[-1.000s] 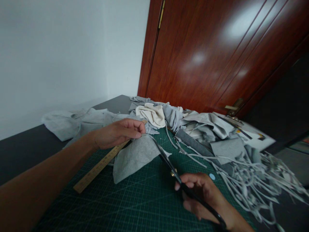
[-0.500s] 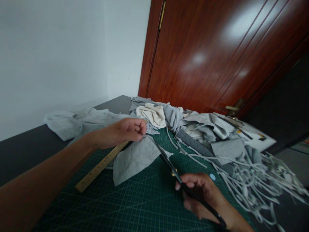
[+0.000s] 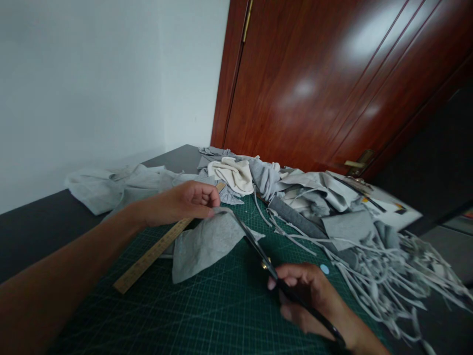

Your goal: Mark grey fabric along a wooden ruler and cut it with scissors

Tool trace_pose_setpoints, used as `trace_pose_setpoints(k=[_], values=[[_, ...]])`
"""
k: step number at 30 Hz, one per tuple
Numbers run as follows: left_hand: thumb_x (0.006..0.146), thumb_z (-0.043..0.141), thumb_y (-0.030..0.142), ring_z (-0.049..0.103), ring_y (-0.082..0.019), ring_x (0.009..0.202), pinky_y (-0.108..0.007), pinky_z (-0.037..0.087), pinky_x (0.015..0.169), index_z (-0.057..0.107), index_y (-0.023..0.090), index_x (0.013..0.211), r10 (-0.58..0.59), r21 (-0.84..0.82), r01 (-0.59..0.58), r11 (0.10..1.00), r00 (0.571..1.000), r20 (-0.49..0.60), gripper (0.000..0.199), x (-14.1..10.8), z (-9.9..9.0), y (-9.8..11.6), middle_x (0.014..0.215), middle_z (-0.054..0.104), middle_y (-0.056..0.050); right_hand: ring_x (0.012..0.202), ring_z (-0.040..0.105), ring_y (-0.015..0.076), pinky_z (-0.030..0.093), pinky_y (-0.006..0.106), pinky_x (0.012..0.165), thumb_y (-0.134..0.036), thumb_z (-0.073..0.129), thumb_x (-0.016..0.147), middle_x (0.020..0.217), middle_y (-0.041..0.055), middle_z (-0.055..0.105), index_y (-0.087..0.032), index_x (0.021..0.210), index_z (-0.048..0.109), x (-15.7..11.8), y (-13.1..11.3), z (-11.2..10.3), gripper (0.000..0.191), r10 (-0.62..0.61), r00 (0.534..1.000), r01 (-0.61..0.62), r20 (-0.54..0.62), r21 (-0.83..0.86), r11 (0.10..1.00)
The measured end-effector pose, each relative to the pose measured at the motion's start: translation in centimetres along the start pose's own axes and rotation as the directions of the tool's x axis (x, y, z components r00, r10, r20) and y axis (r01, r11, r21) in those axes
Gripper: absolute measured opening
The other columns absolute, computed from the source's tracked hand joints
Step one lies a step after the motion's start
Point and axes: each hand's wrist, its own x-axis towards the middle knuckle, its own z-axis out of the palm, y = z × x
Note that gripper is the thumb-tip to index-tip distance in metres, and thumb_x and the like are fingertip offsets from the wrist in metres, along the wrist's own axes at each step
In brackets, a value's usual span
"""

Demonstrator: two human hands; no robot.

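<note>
Left fingers: thumb and forefinger of the left hand (image 3: pixel 190 201) pinch the upper edge of a flat, light-grey fabric piece (image 3: pixel 207 246); the other fingers are curled in toward the palm.
Right fingers: curled around the black handles of long metal scissors with a brass-coloured pivot (image 3: pixel 266 262); the right hand (image 3: pixel 314 298) hides part of the grip, so how far each finger passes through the loops cannot be told.
Grey piece: in front of the left hand, slanting down toward the cutting surface, with a small pointed end showing beyond the blades on the right.
Blades: aimed up and leftward, touching the right part of the fabric piece; how wide they stand apart is hard to tell.
Ruler: a yellowish wooden strip with markings (image 3: pixel 148 264), lying aslant on the mat, partly covered by the left hand and the fabric piece.
Mat: dark green with a pale grid (image 3: pixel 221 320), beneath both hands.
Disc: small, round, pale blue (image 3: pixel 324 269), just beside the right hand.
Far edge: a crumpled cream cloth (image 3: pixel 232 175) among heaped grey fabrics (image 3: pixel 266 180).
Right side: a tangle of thin grey fabric strips (image 3: pixel 384 286).
Behind: a glossy reddish-brown wooden door (image 3: pixel 295 98) and a white wall (image 3: pixel 92 88).
</note>
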Motion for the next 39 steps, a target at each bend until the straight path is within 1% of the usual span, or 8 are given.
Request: trace_pose_setpoints(k=[4, 13, 19, 24, 26, 31, 35, 39], values=[[0.095, 0.068, 0.041, 0.051, -0.014, 0.07, -0.025, 0.04, 0.064, 0.069, 0.019, 0.084, 0.026, 0.051, -0.023, 0.998, 0.998, -0.057, 0.025, -0.2, -0.4, 0.1, 0.076, 0.059, 0.003, 0.051, 0.032, 0.006, 0.025, 0.021, 0.047, -0.009, 0.077, 0.08, 0.066, -0.01, 0.051, -0.021, 0.111, 0.075, -0.1, 0.2, -0.2, 0.034, -0.018, 1.0, 0.018, -0.007, 0.009, 1.0], [0.102, 0.057, 0.042, 0.048, -0.015, 0.071, -0.028, 0.038, 0.068, 0.065, 0.02, 0.08, 0.073, 0.146, -0.056, 0.988, 0.99, -0.117, 0.033, -0.2, 0.2, 0.9, 0.074, 0.053, 0.004, 0.049, 0.035, 0.0049, 0.025, 0.018, 0.045, -0.011, 0.079, 0.083, 0.066, -0.0096, 0.052, -0.02, 0.113, 0.075, -0.1, 0.5, -0.4, 0.032, -0.002, 1.0, 0.002, 0.006, 0.016, 1.0], [0.11, 0.043, 0.037, 0.048, -0.016, 0.077, -0.03, 0.039, 0.076, 0.055, 0.02, 0.081, 0.13, 0.223, -0.088, 0.971, 0.974, -0.183, 0.036, -0.3, 1.1, 2.6, 0.079, 0.052, 0.003, 0.048, 0.033, 0.0049, 0.024, 0.02, 0.045, -0.008, 0.078, 0.081, 0.064, -0.0101, 0.051, -0.02, 0.11, 0.075, 0.0, 0.3, -0.1, 0.032, 0.005, 1.0, -0.005, -0.016, 0.017, 1.0], [0.108, 0.047, 0.033, 0.045, -0.015, 0.074, -0.03, 0.036, 0.073, 0.055, 0.019, 0.081, 0.158, 0.261, -0.099, 0.96, 0.964, -0.215, 0.032, -0.2, 1.4, 3.0, 0.076, 0.048, 0.004, 0.048, 0.035, 0.0049, 0.025, 0.019, 0.045, -0.008, 0.079, 0.081, 0.064, -0.0104, 0.052, -0.022, 0.111, 0.075, 0.0, 0.3, -0.2, 0.033, 0.012, 1.0, -0.012, -0.009, 0.033, 0.999], [0.107, 0.048, 0.031, 0.048, -0.015, 0.074, -0.03, 0.037, 0.073, 0.058, 0.018, 0.081, 0.166, 0.271, -0.104, 0.957, 0.962, -0.219, 0.03, -0.2, 1.2, 3.0, 0.077, 0.053, 0.003, 0.048, 0.034, 0.0046, 0.024, 0.019, 0.045, -0.007, 0.079, 0.081, 0.064, -0.0109, 0.05, -0.022, 0.111, 0.075, -0.1, 0.4, -0.2, 0.033, 0.012, 1.0, -0.012, -0.015, 0.036, 0.999], [0.104, 0.051, 0.029, 0.061, -0.019, 0.094, -0.032, 0.044, 0.087, 0.068, 0.014, 0.088, 0.211, 0.28, -0.145, 0.949, 0.952, -0.223, 0.028, -0.6, 0.4, 3.4, 0.1, 0.071, -0.007, 0.047, 0.033, 0.0047, 0.023, 0.019, 0.044, -0.007, 0.078, 0.082, 0.063, -0.0106, 0.05, -0.022, 0.11, 0.075, -0.1, 0.7, -0.3, 0.031, 0.016, 1.0, -0.015, -0.022, 0.06, 0.998], [0.103, 0.055, 0.03, 0.056, -0.014, 0.076, -0.027, 0.041, 0.071, 0.069, 0.014, 0.086, 0.211, 0.306, -0.131, 0.943, 0.946, -0.246, 0.027, -1.1, -0.2, 4.3, 0.082, 0.066, -0.001, 0.048, 0.032, 0.0051, 0.023, 0.02, 0.045, -0.013, 0.078, 0.085, 0.063, -0.0106, 0.049, -0.022, 0.112, 0.074, 0.0, 0.1, -0.2, 0.029, -0.017, 1.0, 0.017, 0.003, 0.069, 0.998], [0.1, 0.06, 0.034, 0.055, -0.015, 0.067, -0.026, 0.037, 0.063, 0.074, 0.018, 0.082, 0.241, 0.474, -0.137, 0.87, 0.956, -0.166, 0.028, -1.2, -0.3, 5.5, 0.072, 0.066, 0.001, 0.049, 0.031, 0.0058, 0.022, 0.021, 0.045, -0.012, 0.078, 0.081, 0.062, -0.0105, 0.048, -0.021, 0.11, 0.073, 0.0, -0.7, 0.0, 0.031, -0.031, 0.999, 0.031, 0.004, 0.025, 0.999]])
